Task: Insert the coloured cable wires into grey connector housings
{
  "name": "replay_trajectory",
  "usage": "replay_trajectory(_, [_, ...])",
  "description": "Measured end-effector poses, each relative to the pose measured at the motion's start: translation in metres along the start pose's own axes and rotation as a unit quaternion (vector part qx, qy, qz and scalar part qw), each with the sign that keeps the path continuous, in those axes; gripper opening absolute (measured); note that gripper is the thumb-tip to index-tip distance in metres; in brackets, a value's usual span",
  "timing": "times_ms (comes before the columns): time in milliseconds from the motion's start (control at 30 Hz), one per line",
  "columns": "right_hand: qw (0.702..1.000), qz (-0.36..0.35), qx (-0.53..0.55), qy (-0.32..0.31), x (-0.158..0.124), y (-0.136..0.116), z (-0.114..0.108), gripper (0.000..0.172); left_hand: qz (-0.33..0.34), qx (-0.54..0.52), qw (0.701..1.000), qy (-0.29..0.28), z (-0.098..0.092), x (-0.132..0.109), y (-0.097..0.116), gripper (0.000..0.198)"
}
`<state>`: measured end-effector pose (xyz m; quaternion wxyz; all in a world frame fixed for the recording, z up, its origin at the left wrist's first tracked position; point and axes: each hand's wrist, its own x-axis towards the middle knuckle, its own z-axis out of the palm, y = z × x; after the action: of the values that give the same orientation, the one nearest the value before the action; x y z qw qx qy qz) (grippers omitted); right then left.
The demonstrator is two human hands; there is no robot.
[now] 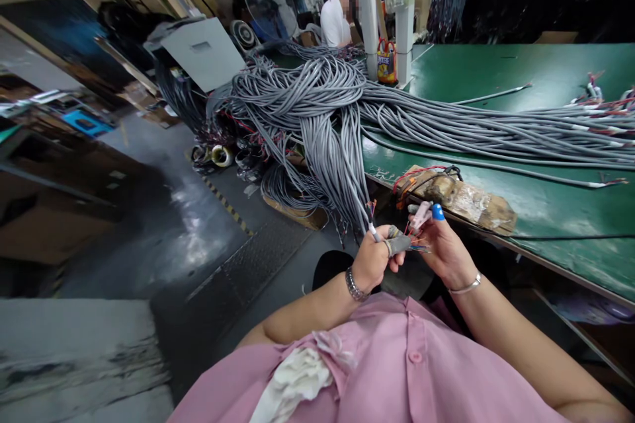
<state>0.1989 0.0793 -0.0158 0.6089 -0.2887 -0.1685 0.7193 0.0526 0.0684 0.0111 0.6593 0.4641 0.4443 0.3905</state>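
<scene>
My left hand (pixel 372 260) is closed around the end of a grey cable (pixel 376 235), its thumb wrapped in a grey covering. Thin coloured wires (pixel 417 242) fan out of the cable end toward the right. Close by, my right hand (pixel 448 252) has its fingers bent in a pinch at these wires; blue and pale wraps cover some fingertips. Whether a wire sits between those fingertips is too small to make out. Just beyond both hands, a wooden block (pixel 464 197) wrapped in clear tape lies at the bench edge.
A thick bundle of grey cables (pixel 302 89) drapes over the green bench (pixel 550 201) and hangs down its left end. White posts (pixel 404 20) rise from the bench. A person in a white shirt (pixel 335 23) sits behind it. A grey cabinet (pixel 202 53) stands left.
</scene>
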Motion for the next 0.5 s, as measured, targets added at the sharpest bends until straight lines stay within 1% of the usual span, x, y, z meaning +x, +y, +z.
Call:
replay_trajectory(100, [1.000,0.022,-0.002,-0.007,-0.002,-0.004,0.002,0.044,0.002,-0.005,1.000,0.000,-0.001,-0.005,0.002,0.029])
replay_trajectory(133, [1.000,0.025,-0.006,-0.006,-0.002,-0.006,0.002,0.044,0.005,-0.009,1.000,-0.001,-0.001,-0.007,0.002,0.028])
replay_trajectory(200, [1.000,0.019,-0.016,-0.005,-0.002,-0.008,0.002,0.037,0.013,-0.016,1.000,0.003,-0.001,-0.009,0.002,0.028])
replay_trajectory(267, [1.000,0.007,-0.027,-0.003,-0.001,-0.009,0.002,0.028,0.024,-0.024,0.999,0.014,0.000,-0.010,0.002,0.029])
replay_trajectory(300, [1.000,0.002,-0.031,-0.003,0.000,-0.008,0.001,0.027,0.029,-0.027,0.999,0.021,0.000,-0.010,0.001,0.029])
replay_trajectory(367, [0.999,-0.012,-0.035,-0.001,0.001,-0.005,-0.001,0.030,0.034,-0.034,0.998,0.034,0.002,-0.009,0.001,0.028])
replay_trajectory(500, [0.995,-0.075,-0.062,0.023,0.002,0.002,-0.004,0.036,0.033,-0.030,0.998,0.040,0.006,-0.005,0.000,0.029])
